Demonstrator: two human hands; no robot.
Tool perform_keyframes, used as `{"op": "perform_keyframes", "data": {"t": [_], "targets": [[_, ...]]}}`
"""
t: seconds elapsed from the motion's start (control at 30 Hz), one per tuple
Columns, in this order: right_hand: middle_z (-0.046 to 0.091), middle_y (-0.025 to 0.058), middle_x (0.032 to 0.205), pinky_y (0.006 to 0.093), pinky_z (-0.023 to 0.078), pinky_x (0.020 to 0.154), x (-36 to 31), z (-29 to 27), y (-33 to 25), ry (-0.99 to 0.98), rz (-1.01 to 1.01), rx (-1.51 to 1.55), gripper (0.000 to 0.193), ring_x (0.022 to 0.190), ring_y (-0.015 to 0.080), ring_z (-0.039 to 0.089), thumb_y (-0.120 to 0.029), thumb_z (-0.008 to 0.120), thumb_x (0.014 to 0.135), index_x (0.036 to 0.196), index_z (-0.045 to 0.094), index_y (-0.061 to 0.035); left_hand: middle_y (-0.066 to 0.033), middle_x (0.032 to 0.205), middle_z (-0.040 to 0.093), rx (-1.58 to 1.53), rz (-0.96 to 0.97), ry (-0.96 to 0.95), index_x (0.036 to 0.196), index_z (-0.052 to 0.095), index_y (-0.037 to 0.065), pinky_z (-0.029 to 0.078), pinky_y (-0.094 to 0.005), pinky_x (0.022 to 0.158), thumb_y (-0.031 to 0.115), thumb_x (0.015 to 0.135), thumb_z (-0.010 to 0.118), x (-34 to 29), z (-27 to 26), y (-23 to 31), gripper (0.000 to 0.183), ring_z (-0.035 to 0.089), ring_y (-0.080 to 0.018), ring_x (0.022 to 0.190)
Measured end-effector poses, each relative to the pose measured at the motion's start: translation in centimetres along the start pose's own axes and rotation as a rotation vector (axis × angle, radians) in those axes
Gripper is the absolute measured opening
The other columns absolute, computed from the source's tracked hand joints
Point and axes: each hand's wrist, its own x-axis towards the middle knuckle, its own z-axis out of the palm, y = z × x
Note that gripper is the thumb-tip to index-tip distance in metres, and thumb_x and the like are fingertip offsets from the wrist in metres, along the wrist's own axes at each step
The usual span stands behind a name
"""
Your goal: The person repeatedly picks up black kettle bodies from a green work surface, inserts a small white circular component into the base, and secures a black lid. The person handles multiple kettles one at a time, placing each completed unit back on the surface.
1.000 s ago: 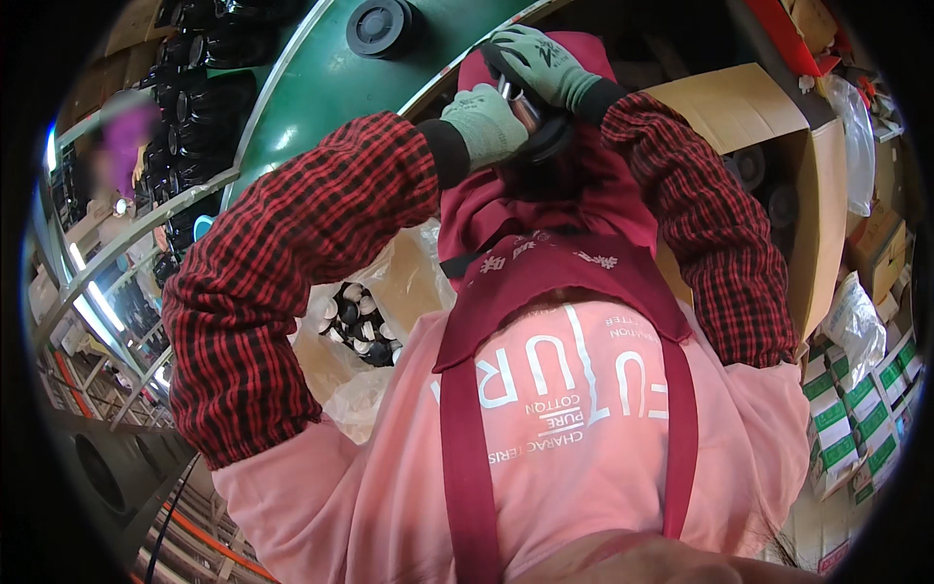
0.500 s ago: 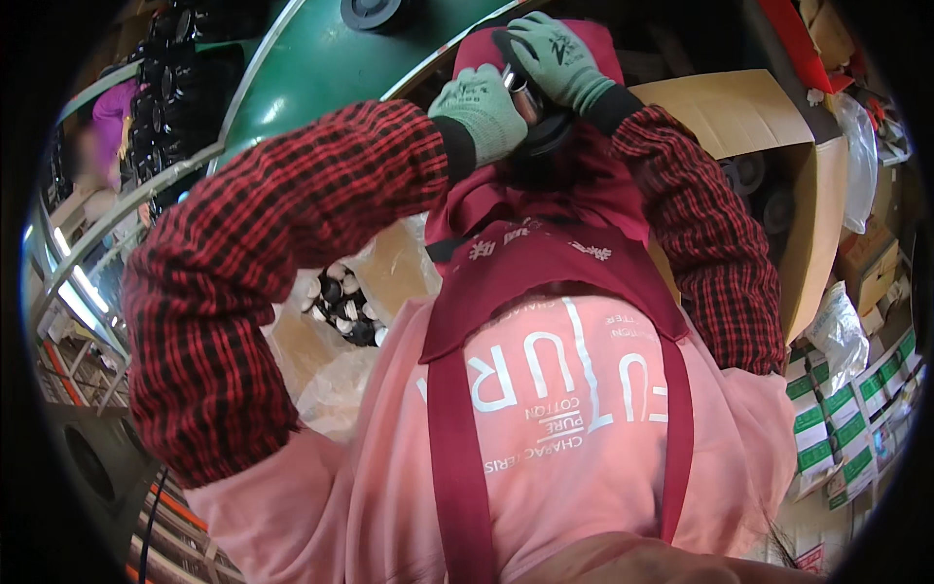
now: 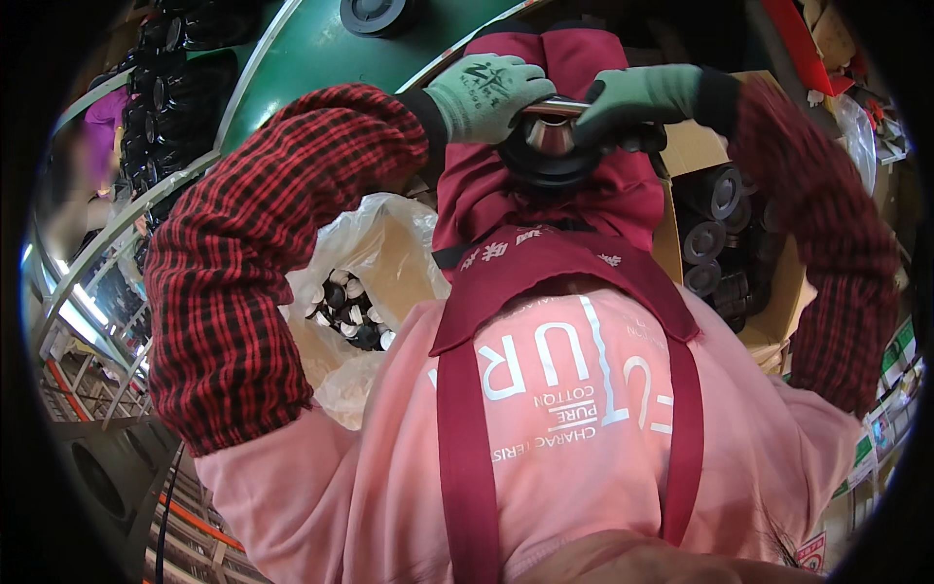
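Over my lap, a black round disc-shaped part [image 3: 548,167] with a shiny metal neck [image 3: 552,136] is between my hands. A metal bar [image 3: 556,107] lies crosswise at the top of the neck; I cannot tell whether it is joined on. My left hand [image 3: 491,95], in a light green glove, has its fingers curled over the bar's left end. My gloved right hand [image 3: 637,105] closes on the right side of the metal piece, its dark palm coating beside the neck. Its lower fingertips are hard to make out against the black disc.
A green table [image 3: 302,73] with a black round part [image 3: 375,14] curves ahead at left. At right, a cardboard box [image 3: 783,326] holds several black round parts [image 3: 725,193]. A plastic-lined box [image 3: 413,258] at left holds small black and white pieces [image 3: 350,307]. Black items are stacked far left.
My right hand has swung right and its forearm outward, uncovering the box of black parts. The metal piece has turned more crosswise, and more of the black disc shows. My left hand stays close by.
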Motion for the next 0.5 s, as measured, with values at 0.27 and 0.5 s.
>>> {"op": "perform_keyframes", "data": {"t": [0.27, 0.5], "targets": [[0.050, -0.0042, 0.062, 0.0255, 0.029, 0.037, 1.1, 5.6, -2.5, 0.025, 0.102, 0.834, 0.018, 0.042, 0.0083, 0.040, -0.030, 0.067, 0.088, 0.087, 0.060, -0.0146, -0.0026, 0.112, 0.061, 0.082, 0.420, 0.085, 0.118, 0.064, 0.020, 0.052, -0.0384, 0.086, 0.023, 0.075, 0.075, 2.0, 2.0, -5.8, 0.044, 0.061, -0.0244, 0.105], [0.044, -0.0033, 0.061, 0.0314, 0.029, 0.039, 3.6, 12.3, -3.7, 0.170, 0.119, 1.681, 0.021, 0.040, 0.0113, 0.036, -0.029, 0.064, 0.092, 0.080, 0.051, -0.0173, -0.0050, 0.119, 0.062, 0.096, 0.890, 0.102, 0.109, 0.067, 0.019, 0.051, -0.0420, 0.090, 0.027, 0.082, 0.071, 10.0, 4.0, -6.7, 0.028, 0.060, -0.0267, 0.113]]}}
